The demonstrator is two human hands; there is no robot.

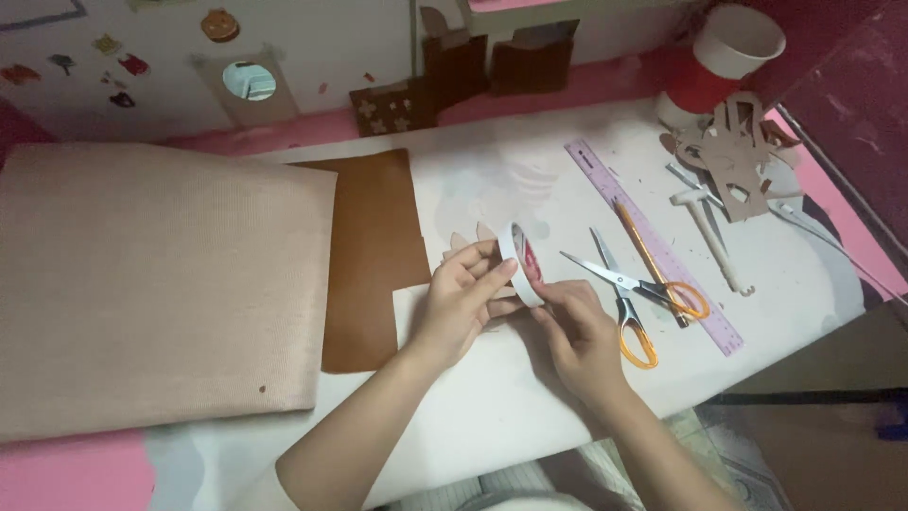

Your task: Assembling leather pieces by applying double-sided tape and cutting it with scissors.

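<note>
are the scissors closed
No, the orange-handled scissors lie open on the table, blades spread apart, right of the right hand.

A white work table [813,284] against a pink wall. On its left lies a large beige fabric sheet [151,284], with a brown sheet [371,246] just beside it. To the right lie orange-handled scissors [629,298], open, a pencil [648,255] resting on a purple ruler [653,246], cardboard cutouts [733,156] and, behind them, a white paper cup [738,43].
</note>
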